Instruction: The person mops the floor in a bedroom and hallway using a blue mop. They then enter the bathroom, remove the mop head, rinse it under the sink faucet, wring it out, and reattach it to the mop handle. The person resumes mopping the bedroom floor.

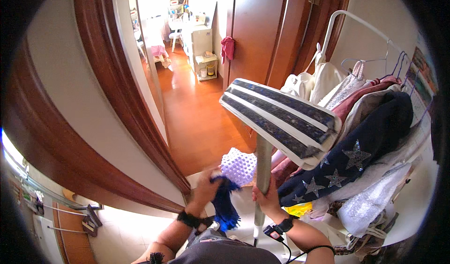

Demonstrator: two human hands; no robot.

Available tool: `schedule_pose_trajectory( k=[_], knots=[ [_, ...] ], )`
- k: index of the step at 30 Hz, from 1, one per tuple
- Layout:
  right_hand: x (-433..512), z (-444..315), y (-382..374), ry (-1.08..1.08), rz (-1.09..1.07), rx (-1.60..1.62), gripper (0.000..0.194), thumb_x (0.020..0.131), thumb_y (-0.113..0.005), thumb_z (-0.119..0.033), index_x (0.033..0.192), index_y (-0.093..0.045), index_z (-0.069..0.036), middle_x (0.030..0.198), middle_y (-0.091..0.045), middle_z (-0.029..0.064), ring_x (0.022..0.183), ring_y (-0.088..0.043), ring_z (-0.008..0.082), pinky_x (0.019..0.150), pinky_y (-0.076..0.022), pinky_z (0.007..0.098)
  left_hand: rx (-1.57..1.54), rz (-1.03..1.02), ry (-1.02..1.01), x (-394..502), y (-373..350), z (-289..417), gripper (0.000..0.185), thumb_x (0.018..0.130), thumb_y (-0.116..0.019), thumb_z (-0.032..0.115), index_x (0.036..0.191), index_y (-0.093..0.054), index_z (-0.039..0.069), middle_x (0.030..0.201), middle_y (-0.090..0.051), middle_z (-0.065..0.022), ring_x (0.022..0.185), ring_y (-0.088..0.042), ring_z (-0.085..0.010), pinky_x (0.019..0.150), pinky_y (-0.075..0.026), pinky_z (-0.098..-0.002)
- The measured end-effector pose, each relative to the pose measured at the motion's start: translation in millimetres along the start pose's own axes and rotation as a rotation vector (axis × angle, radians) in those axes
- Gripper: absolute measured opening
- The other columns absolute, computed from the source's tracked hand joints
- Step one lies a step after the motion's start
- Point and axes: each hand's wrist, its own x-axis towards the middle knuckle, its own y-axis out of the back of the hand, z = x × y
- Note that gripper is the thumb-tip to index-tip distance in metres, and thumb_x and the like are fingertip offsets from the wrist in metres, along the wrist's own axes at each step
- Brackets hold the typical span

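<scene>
My right hand (269, 197) grips the pale pole (263, 155) of a flat mop, raised with its head up. The underside of the mop head (281, 118) faces me, showing dark speckled strips between white bands on a white plate. In my left hand (203, 190), to the left of the pole, hangs a dark blue shaggy cloth (224, 204) with a fringed lower end. Behind the cloth and pole is a pale lavender knobbly item (239, 166); what it is cannot be made out.
At right, a white clothes rack (362, 16) carries bags and garments, among them a navy garment with silver stars (337, 158), close to the mop head. A wooden door frame (130, 116) curves along the left. Ahead, a wooden floor (197, 123) runs past a brown door (258, 28).
</scene>
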Motion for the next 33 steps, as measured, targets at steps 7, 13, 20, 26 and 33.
schedule_pose_trajectory(
  k=[7,13,20,26,33],
  knots=[
    [-72,-26,43,-0.042,-0.215,-0.015,0.060,0.089,-0.052,-0.002,0.138,-0.017,-0.007,0.080,-0.052,0.0079,0.062,-0.055,0.0146,0.056,-0.0479,0.0296,0.114,0.198,-0.446,63,39,68,0.073,0.078,-0.066,0.005,0.142,-0.031,0.010,0.139,-0.040,-0.0181,0.125,-0.044,-0.0329,0.096,-0.042,-0.0375],
    [-104,-37,60,-0.123,-0.292,-0.127,0.068,0.087,-0.059,-0.006,0.142,-0.019,-0.004,0.078,-0.056,0.0053,0.060,-0.056,0.0127,0.056,-0.0497,0.0287,0.290,0.118,-0.383,61,46,73,0.060,0.080,-0.064,0.005,0.135,-0.043,0.016,0.126,-0.055,-0.0150,0.112,-0.056,-0.0317,0.089,-0.048,-0.0380],
    [-88,-50,62,-0.014,-0.367,-0.033,0.074,0.090,-0.057,-0.008,0.146,-0.009,-0.012,0.085,-0.057,0.0086,0.062,-0.057,0.0145,0.056,-0.0500,0.0293,0.162,-0.074,-0.250,50,18,51,0.033,0.084,-0.061,0.003,0.117,-0.056,0.005,0.096,-0.065,-0.0134,0.092,-0.062,-0.0168,0.081,-0.049,-0.0323],
    [-93,-33,55,-0.033,-0.280,0.065,0.068,0.094,-0.054,-0.020,0.146,-0.011,-0.012,0.079,-0.057,0.0073,0.058,-0.054,0.0134,0.054,-0.0465,0.0278,0.253,-0.174,-0.340,38,3,53,0.036,0.087,-0.059,0.014,0.119,-0.050,-0.001,0.105,-0.062,-0.0203,0.098,-0.060,-0.0287,0.082,-0.047,-0.0375],
    [-149,-23,91,-0.290,-0.172,0.006,0.050,0.091,-0.053,-0.012,0.135,-0.029,-0.003,0.072,-0.056,0.0044,0.056,-0.053,0.0115,0.052,-0.0460,0.0270,0.438,-0.273,-0.146,28,31,101,0.027,0.089,-0.057,0.024,0.094,-0.063,-0.001,0.082,-0.066,-0.0166,0.073,-0.064,-0.0243,0.066,-0.050,-0.0382]
  ],
)
